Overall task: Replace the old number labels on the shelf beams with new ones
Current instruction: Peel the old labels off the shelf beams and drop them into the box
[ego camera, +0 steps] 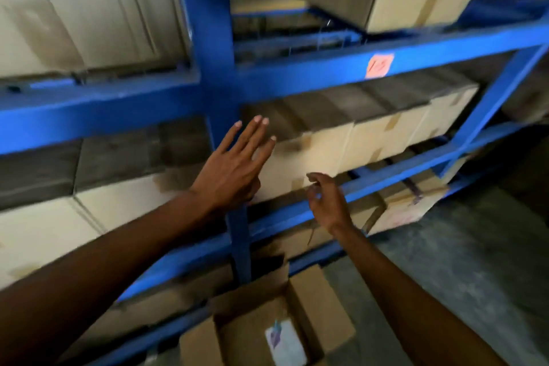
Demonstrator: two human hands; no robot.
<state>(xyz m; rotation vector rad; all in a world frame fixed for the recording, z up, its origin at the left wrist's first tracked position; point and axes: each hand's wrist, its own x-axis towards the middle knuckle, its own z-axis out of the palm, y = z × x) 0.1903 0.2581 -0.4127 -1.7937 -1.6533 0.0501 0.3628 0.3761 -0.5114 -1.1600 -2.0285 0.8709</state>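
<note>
An orange-pink number label [379,65] with a handwritten number sticks on the upper blue shelf beam [312,71], up and to the right of both hands. My left hand [234,166] is flat with fingers spread, in front of the blue upright post [214,48] and a cardboard box on the middle shelf. My right hand [326,202] hovers with fingers loosely curled in front of the lower blue beam [401,169]. Both hands hold nothing. The picture is blurred by motion.
Cardboard boxes [371,140] fill the shelves above, between and below the beams. An open cardboard box [315,297] on the floor below my arms holds a pale pad or sheet [283,339]. Grey concrete floor [475,261] lies to the right.
</note>
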